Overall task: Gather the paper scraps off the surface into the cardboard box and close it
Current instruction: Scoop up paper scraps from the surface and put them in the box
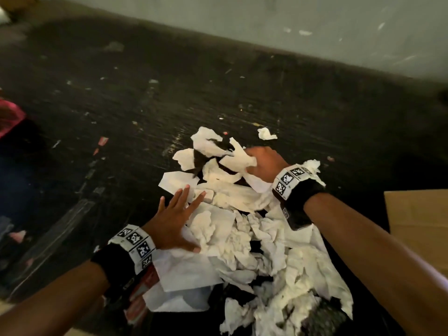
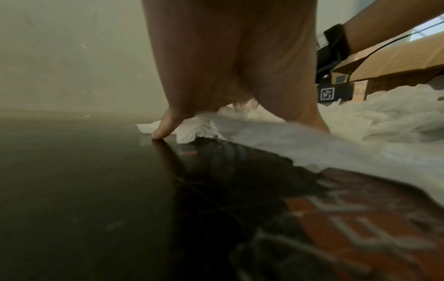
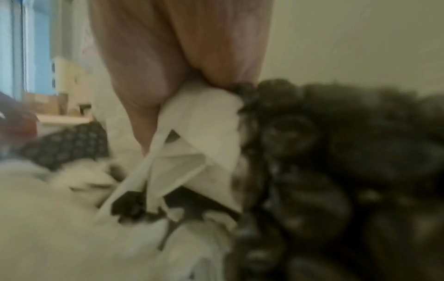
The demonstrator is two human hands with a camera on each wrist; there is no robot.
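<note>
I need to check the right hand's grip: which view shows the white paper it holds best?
The right wrist view: the white paper scrap fills the centre, pinched by the right hand. The head view shows it small; the left wrist view hides it.

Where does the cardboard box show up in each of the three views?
Head: cardboard box at the right edge, beyond the right forearm.
Left wrist: upper right, behind the paper scraps.
Right wrist: no box can be made out; too blurred.
Shared landmark: the white scrap pile.
</note>
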